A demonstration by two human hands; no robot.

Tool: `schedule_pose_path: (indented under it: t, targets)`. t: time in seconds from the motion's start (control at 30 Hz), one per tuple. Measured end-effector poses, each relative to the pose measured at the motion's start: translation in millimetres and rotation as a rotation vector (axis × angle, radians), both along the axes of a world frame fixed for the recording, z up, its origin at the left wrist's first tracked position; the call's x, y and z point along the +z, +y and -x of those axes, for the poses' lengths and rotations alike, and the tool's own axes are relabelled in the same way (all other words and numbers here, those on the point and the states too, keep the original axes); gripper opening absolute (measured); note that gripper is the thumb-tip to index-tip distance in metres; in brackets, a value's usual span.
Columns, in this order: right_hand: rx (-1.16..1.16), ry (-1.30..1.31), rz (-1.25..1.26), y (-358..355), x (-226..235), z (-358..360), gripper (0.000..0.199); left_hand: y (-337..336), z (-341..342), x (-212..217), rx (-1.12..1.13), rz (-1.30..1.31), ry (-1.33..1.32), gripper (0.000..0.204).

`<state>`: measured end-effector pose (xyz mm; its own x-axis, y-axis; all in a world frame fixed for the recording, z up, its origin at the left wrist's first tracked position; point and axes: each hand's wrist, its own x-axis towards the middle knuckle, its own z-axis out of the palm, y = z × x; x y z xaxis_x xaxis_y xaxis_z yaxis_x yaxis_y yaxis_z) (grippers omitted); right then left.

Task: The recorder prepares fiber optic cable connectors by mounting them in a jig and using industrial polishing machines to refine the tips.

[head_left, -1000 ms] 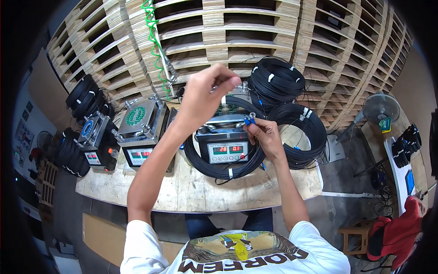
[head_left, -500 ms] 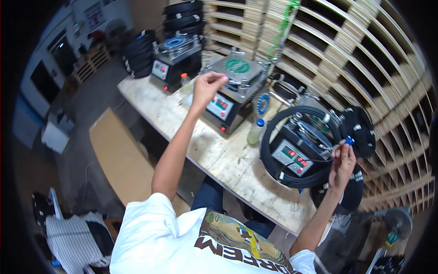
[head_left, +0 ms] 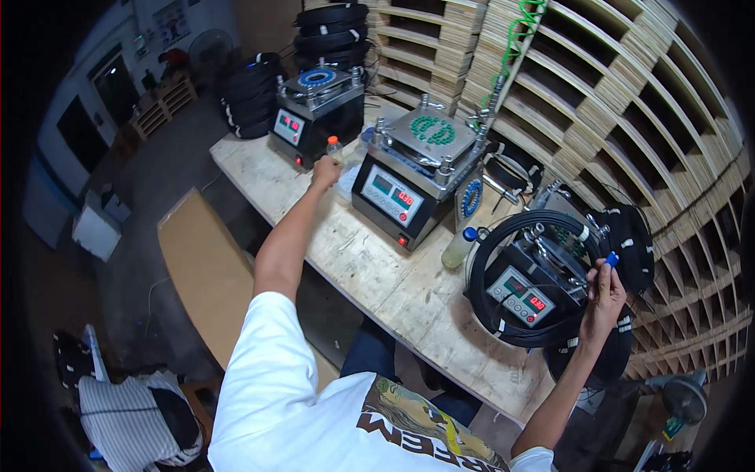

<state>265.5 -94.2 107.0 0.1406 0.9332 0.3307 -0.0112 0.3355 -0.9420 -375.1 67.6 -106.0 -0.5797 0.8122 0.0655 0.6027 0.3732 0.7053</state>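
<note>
My right hand (head_left: 604, 297) is closed, pinching a small blue connector (head_left: 611, 259) between thumb and fingers. Just left of it, a large coil of black cable (head_left: 481, 303) stands in front of the rightmost device (head_left: 521, 297); a thin cable runs toward the hand. Stretched out to the far left, my left hand (head_left: 326, 171) is beside a small clear bottle with an orange cap (head_left: 333, 146) and a clear plastic bag or container (head_left: 348, 182). Its fingers are largely hidden, so whether it holds anything does not show.
Two more box-shaped devices with displays, the middle one (head_left: 393, 200) and the left one (head_left: 289, 130), stand on the wooden table (head_left: 354, 263). A blue-capped bottle (head_left: 458, 250) is right of the middle device. Black cable coils (head_left: 326, 39) and stacked wooden pallets (head_left: 566, 94) line the back.
My left hand has gone from the front of the middle device leftward and down to the orange-capped bottle. The right hand keeps its hold on the blue connector. The whole view has shifted slightly.
</note>
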Motion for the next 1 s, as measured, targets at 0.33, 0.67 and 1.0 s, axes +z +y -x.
schedule_pose_path:
  t: [0.33, 0.67, 1.0]
  targets:
    - [-0.007, -0.011, -0.035, 15, 9, 11, 0.021, -79, -179, 181, -0.352, -0.721, 0.041, 0.020]
    - [0.104, -0.067, -0.147, 26, 15, -11, 0.020, -117, -465, 248, -1.365, -0.106, -0.630, 0.051]
    - [-0.029, -0.397, -0.175, 82, 39, -44, 0.022, -26, -439, 262, -1.105, -0.459, -0.087, 0.031]
